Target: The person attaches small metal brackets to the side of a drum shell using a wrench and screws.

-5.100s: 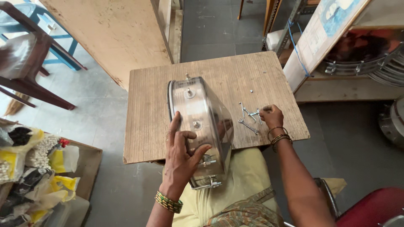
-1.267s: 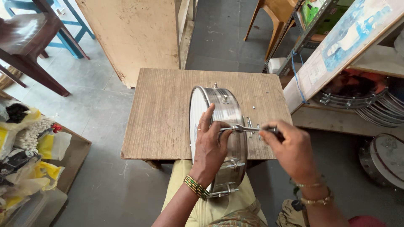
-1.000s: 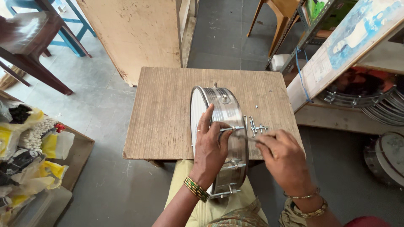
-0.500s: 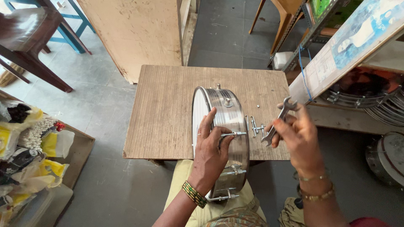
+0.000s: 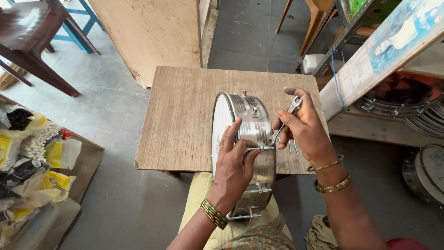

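With the left hand [image 5: 233, 159] pinching the tension rod [image 5: 256, 148] against the drum shell [image 5: 252, 153] standing on edge at the board's [image 5: 185, 120] near edge, and the right hand [image 5: 303, 127] closing on 1 small wrench [image 5: 286, 118], the wrench is risking slipping off, likely letting the shell roll.

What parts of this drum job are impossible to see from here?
- Head view: the drum's far face is turned away from the camera.
- The bolt's end lies under the left hand's fingers.
- The right hand covers most of the spanner.
- Loose bolts on the board are too small to count.
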